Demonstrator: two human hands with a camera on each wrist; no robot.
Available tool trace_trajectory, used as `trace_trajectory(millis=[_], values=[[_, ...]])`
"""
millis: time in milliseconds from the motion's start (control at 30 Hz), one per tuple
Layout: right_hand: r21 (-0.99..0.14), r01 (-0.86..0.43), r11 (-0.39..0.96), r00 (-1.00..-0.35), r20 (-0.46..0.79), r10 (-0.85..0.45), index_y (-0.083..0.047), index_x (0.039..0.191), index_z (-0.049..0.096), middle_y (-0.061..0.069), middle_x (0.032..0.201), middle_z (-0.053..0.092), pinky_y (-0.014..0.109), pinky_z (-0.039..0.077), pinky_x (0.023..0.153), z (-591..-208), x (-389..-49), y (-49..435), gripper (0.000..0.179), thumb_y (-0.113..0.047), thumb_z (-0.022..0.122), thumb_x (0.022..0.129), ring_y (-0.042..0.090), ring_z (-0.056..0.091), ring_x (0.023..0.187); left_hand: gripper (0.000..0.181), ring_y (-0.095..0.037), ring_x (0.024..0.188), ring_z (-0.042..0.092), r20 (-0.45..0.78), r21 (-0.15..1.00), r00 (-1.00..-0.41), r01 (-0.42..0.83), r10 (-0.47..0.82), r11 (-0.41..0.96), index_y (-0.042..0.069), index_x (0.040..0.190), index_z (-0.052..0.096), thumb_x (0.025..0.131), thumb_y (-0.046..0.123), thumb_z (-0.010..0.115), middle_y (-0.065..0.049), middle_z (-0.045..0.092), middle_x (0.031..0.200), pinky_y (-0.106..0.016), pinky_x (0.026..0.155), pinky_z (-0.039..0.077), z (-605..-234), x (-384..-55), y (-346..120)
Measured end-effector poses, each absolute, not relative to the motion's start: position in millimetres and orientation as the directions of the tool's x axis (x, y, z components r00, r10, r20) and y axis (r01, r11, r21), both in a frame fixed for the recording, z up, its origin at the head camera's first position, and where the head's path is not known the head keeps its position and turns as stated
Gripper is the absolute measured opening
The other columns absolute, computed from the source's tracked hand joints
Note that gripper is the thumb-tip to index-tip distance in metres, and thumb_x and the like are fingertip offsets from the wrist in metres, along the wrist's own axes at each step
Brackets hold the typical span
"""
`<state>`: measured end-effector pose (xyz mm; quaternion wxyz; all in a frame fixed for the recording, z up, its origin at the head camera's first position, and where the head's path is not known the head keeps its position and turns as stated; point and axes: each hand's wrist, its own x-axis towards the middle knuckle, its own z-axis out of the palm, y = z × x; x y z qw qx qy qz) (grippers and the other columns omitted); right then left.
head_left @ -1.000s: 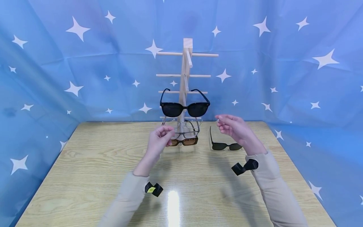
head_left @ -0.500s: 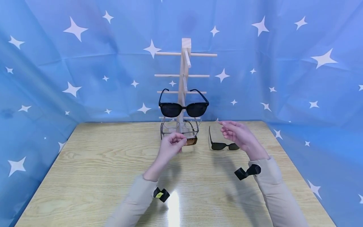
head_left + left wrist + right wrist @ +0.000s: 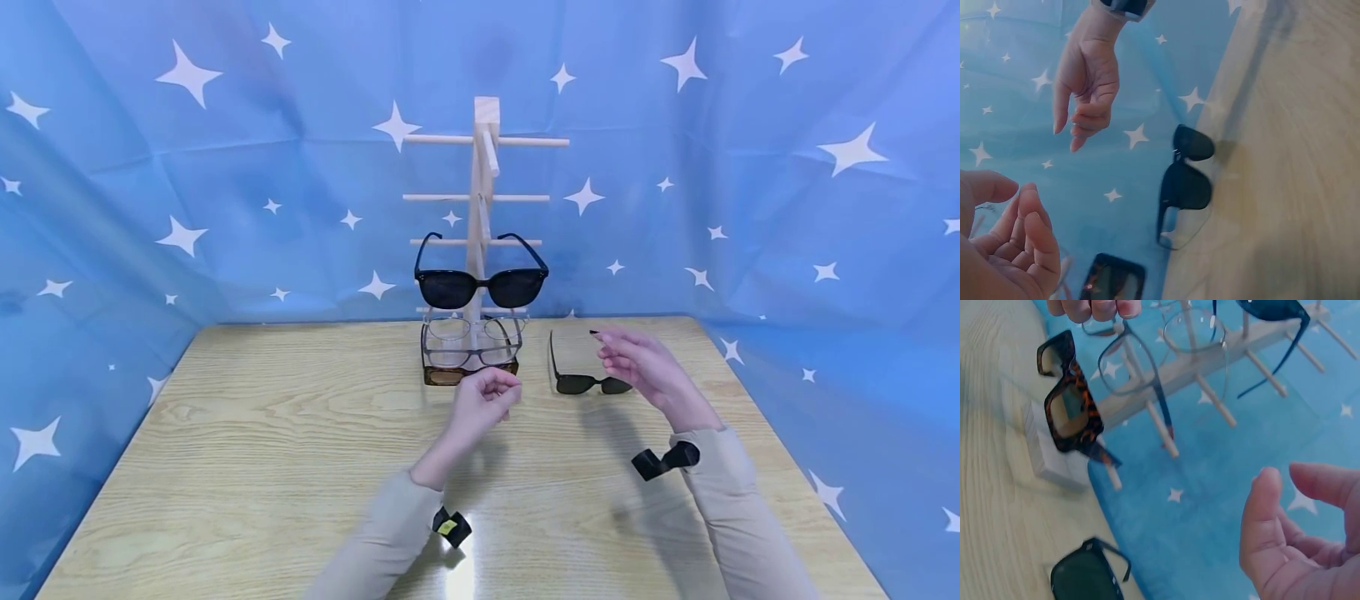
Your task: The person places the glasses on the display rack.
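My left hand (image 3: 483,404) hovers in front of the foot of a wooden glasses rack (image 3: 480,175), fingers loosely bent, nothing held. To the right, my right hand (image 3: 648,375) is in the air over black sunglasses (image 3: 576,384) on the table, hiding part of them; its relaxed fingers hold nothing in the right wrist view. On the rack hang large black sunglasses (image 3: 447,290), then thin round wire glasses (image 3: 1194,349), dark-rimmed clear glasses (image 3: 468,360) and, lowest, tortoiseshell sunglasses (image 3: 1072,403). My left hand covers part of the lowest pair in the head view.
The rack has bare upper pegs (image 3: 534,142) sticking out to both sides. It stands near the back edge of a wood-grain table (image 3: 300,458). A blue cloth (image 3: 337,83) with white stars hangs behind and around the table.
My left hand has moved right and toward me, from beside the lower glasses to in front of the rack's foot. The right hand has drifted slightly right and down. The glasses stay put.
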<state>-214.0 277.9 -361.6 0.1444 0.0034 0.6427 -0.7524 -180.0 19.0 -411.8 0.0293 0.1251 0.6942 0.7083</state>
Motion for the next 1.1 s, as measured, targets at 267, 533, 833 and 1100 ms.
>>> trace_trajectory(millis=[267, 533, 833, 1100], values=[[-0.969, 0.228, -0.099, -0.968, -0.215, -0.127, -0.007, 0.104, 0.056, 0.0, 0.082, 0.065, 0.019, 0.054, 0.071, -373.0, -214.3, 297.6, 0.009, -0.008, 0.053, 0.095, 0.008, 0.063, 0.074, 0.006, -0.006, 0.058, 0.054, 0.186, 0.975, -0.951, 0.21, 0.246, 0.075, -0.004, 0.086, 0.067, 0.082, -0.002, 0.064, -0.01, 0.065, 0.073, -0.015, 0.054, 0.047, -432.9, -179.2, 48.9], [-0.973, 0.224, -0.063, -0.974, -0.22, -0.058, 0.008, 0.127, 0.041, -0.005, 0.083, 0.067, 0.02, 0.053, 0.077, -383.7, -217.0, 318.0, 0.04, -0.009, 0.056, 0.094, 0.007, 0.064, 0.08, 0.005, -0.003, 0.065, 0.053, 0.215, 0.957, -0.948, 0.253, 0.236, 0.145, -0.005, 0.084, 0.067, 0.079, -0.004, 0.066, -0.01, 0.065, 0.075, -0.015, 0.061, 0.047, -445.9, -185.4, 79.5], [-0.969, 0.238, -0.069, -0.97, -0.241, 0.027, 0.006, 0.126, 0.041, -0.008, 0.082, 0.066, 0.02, 0.052, 0.08, -396.2, -224.3, 339.2, 0.035, -0.005, 0.054, 0.095, 0.005, 0.063, 0.08, 0.012, -0.013, 0.071, 0.058, 0.243, 0.947, -0.961, 0.265, 0.133, 0.182, -0.008, 0.09, 0.063, 0.078, -0.005, 0.063, -0.011, 0.063, 0.081, -0.017, 0.066, 0.05, -450.4, -195.3, 105.2], [-0.966, 0.258, -0.022, -0.959, -0.259, 0.116, 0.006, 0.13, 0.041, -0.011, 0.082, 0.065, 0.021, 0.05, 0.086, -406.1, -233.8, 348.1, 0.039, -0.006, 0.052, 0.095, 0.001, 0.062, 0.079, 0.029, -0.026, 0.087, 0.054, 0.231, 0.932, -0.972, 0.233, 0.037, 0.279, -0.007, 0.104, 0.057, 0.078, 0.002, 0.065, -0.016, 0.057, 0.095, -0.027, 0.077, 0.047, -454.8, -206.8, 120.9]])
